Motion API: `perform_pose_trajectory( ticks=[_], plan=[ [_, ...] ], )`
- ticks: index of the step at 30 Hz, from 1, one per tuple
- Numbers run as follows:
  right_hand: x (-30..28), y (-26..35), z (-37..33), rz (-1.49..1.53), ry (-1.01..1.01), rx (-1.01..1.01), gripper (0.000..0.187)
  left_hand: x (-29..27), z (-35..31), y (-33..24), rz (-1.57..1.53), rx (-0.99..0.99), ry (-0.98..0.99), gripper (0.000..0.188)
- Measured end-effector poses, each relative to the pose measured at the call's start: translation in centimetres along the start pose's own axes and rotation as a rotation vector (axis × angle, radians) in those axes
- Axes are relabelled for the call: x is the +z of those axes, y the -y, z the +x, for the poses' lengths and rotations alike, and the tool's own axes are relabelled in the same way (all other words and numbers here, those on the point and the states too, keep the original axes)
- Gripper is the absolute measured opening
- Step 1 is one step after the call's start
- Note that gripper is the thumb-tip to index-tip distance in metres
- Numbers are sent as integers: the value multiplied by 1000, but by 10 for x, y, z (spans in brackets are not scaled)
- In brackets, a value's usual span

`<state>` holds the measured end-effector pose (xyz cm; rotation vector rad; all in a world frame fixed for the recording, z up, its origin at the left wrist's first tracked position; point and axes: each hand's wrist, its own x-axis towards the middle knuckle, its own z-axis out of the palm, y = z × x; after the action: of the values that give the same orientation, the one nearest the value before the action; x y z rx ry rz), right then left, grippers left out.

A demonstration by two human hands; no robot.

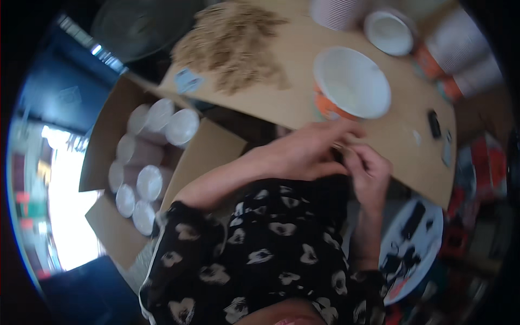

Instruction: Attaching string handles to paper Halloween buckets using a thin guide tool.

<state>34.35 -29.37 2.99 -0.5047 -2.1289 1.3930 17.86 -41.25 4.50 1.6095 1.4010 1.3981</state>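
Observation:
My left hand [311, 149] and my right hand [369, 170] meet in front of my body at the table's near edge. Both have their fingers bent in and pinched together. Something small and brownish shows between the fingertips, too blurred to name. Just beyond the hands stands a large white paper bowl [355, 86] with an orange-printed outside, its mouth tilted toward me. Neither hand clearly grips this bowl. Farther left on the table lies a loose heap of small tan pieces [233, 46], their kind too blurred to tell.
At my left, an open cardboard box [208, 157] holds several stacks of white cups [149, 183]. Stacked paper bowls [455, 49] and a smaller white bowl [389, 33] stand at the far right. A black object [434, 124] and a blue-white packet [188, 80] lie on the brown tabletop [303, 70].

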Motion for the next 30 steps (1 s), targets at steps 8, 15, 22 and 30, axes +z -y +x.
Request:
perform_pose_trajectory(
  ticks=[8,15,22,30],
  plan=[
    [-9,-7,-11,102,73,64,8,6,-3,9,272,99,-119,13],
    [-20,-4,-1,59,131,24,11,1,-9,17,325,5,-180,15],
    [-10,-9,4,104,187,10,15,-2,-8,18,381,64,-158,14],
    [-14,-10,35,-681,-316,-461,35,-41,-8,23,132,-19,-500,8]
  ],
)
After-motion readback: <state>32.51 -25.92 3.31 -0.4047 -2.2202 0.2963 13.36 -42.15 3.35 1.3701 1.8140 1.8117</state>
